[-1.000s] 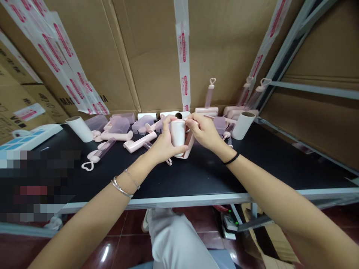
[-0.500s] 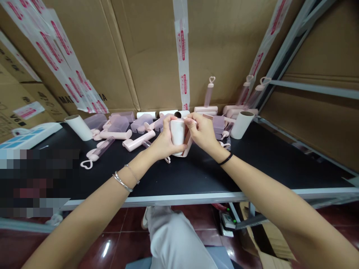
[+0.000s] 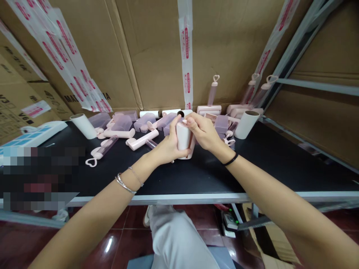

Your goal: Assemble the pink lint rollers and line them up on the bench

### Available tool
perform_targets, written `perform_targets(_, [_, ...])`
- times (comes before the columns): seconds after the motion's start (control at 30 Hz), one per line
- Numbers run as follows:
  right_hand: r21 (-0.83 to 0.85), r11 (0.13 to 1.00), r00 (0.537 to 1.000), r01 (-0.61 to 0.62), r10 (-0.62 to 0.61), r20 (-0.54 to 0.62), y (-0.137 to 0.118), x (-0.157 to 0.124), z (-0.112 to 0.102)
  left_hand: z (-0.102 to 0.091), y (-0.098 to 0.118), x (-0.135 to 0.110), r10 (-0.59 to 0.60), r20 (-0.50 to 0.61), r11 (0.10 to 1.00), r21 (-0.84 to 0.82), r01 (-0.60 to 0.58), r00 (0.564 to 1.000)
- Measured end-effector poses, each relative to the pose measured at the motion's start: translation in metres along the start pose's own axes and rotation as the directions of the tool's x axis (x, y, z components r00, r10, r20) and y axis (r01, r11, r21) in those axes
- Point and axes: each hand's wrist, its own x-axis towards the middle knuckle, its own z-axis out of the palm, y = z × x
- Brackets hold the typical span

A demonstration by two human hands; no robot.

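Between my two hands, above the front of the black table, is a pink lint roller [image 3: 183,138] with a white roll, held upright. My left hand [image 3: 169,145] wraps round its left side, thumb low near the bottom end and fingers near the top. My right hand [image 3: 206,130] is closed at its upper right, thumb and fingers pinched at the pink top end. The right fingers partly hide that end. Behind the hands lie pink roller handles [image 3: 143,139] and translucent purple covers [image 3: 146,121].
White paper rolls stand at the left [image 3: 83,126] and right [image 3: 246,124] of the black table [image 3: 224,179]. A handle with a heart-shaped ring [image 3: 91,161] lies at front left. A power strip [image 3: 36,136] sits far left. Cardboard boxes [image 3: 151,56] wall the back; a metal shelf frame [image 3: 316,86] stands right.
The lint roller has come slightly lower in the view, turned a little in my hands. My right hand stays pinched at its top. The whole view has shifted slightly.
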Motion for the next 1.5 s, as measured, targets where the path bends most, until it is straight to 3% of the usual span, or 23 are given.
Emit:
perform_targets(0.2, [0.072,0.994,0.997,0.08,-0.081,0.014,0.001,0.0,-0.003,0.002,0.009,-0.003,-0.067,-0.015,0.998,-0.019,0.067,0.998])
perform_targets(0.57, [0.045,0.993,0.989,0.112,-0.116,0.094,0.003,0.001,-0.008,0.001,0.006,0.0,0.006,-0.005,0.998,0.067,-0.006,1.0])
perform_targets(0.63, [-0.029,0.991,0.981,0.132,-0.127,0.148,0.01,0.003,-0.016,-0.004,0.004,0.003,0.024,-0.069,0.999,0.023,-0.023,0.997])
perform_targets(0.73, [-0.294,0.939,0.96,0.175,-0.097,0.262,0.018,0.006,-0.025,-0.016,-0.002,0.009,0.062,-0.198,0.998,-0.014,-0.067,0.978])
perform_targets(0.83, [-0.573,0.802,0.938,0.168,0.048,0.343,0.02,0.007,-0.03,-0.035,-0.011,0.015,0.101,-0.198,0.987,-0.101,-0.122,0.975])
perform_targets(0.93, [-0.755,0.648,0.952,0.099,0.16,0.262,0.019,0.008,-0.036,-0.059,-0.02,0.017,0.024,-0.231,0.98,-0.185,-0.068,0.973])
perform_targets(1.0, [-0.824,0.566,0.969,0.013,0.195,0.149,0.021,0.01,-0.043,-0.073,-0.024,0.017,-0.021,-0.379,0.996,-0.087,-0.013,0.925])
perform_targets(1.07, [-0.845,0.527,0.969,-0.087,0.241,0.051,0.026,0.011,-0.052,-0.076,-0.026,0.017,0.021,-0.425,0.987,0.152,0.048,0.905])
perform_targets(1.13, [-0.84,0.516,0.959,-0.17,0.283,-0.02,0.033,0.013,-0.06,-0.066,-0.024,0.019,0.074,-0.267,0.9,0.434,0.052,0.961])
perform_targets(1.2, [-0.829,0.514,0.952,-0.22,0.298,-0.068,0.04,0.013,-0.065,-0.047,-0.022,0.023,0.052,-0.069,0.778,0.629,0.003,0.996])
perform_targets(1.3, [-0.795,0.561,0.956,-0.231,0.284,-0.077,0.045,0.013,-0.07,-0.022,-0.02,0.031,-0.027,-0.018,0.685,0.728,0.032,0.999])
perform_targets(1.4, [-0.748,0.634,0.966,-0.199,0.255,-0.04,0.046,0.013,-0.073,-0.023,-0.022,0.035,-0.058,-0.168,0.798,0.584,0.146,0.984])
perform_targets(1.43, [-0.736,0.651,0.969,-0.187,0.245,-0.03,0.045,0.013,-0.072,-0.03,-0.023,0.035,-0.085,-0.263,0.872,0.447,0.2,0.961])
perform_targets(1.5, [-0.715,0.68,0.974,-0.161,0.227,-0.003,0.043,0.013,-0.07,-0.046,-0.023,0.032,-0.22,-0.438,0.966,0.026,0.257,0.872])
